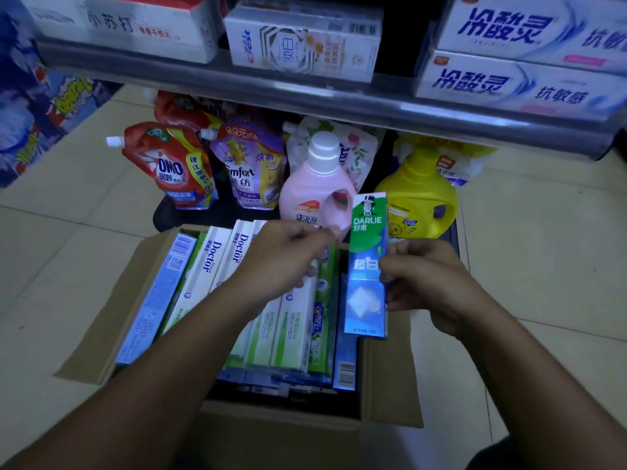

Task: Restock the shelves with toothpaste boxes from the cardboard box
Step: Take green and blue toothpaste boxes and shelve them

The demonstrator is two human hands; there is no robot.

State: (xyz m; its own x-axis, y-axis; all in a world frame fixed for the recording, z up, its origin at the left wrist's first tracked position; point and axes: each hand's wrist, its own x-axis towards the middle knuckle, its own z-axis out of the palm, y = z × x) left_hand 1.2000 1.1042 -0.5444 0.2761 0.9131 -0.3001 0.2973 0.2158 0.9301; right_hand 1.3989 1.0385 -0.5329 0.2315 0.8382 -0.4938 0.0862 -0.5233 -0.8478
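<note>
An open cardboard box (101, 320) on the floor holds several toothpaste boxes (217, 266) lying side by side. My right hand (431, 283) grips a green and blue Darlie toothpaste box (368, 239) upright above the carton's right side. My left hand (281, 259) hovers over the packed boxes with its fingers curled, and I cannot see anything in it. The grey metal shelf (305, 100) above carries more toothpaste boxes, among them a white Crest box (302, 45).
On the bottom shelf behind the carton stand refill pouches (169, 167), a pink detergent bottle (315, 188) and a yellow bottle (420, 191). Blue and white toothpaste cartons (519, 79) fill the shelf's right end. Beige floor tiles lie on both sides.
</note>
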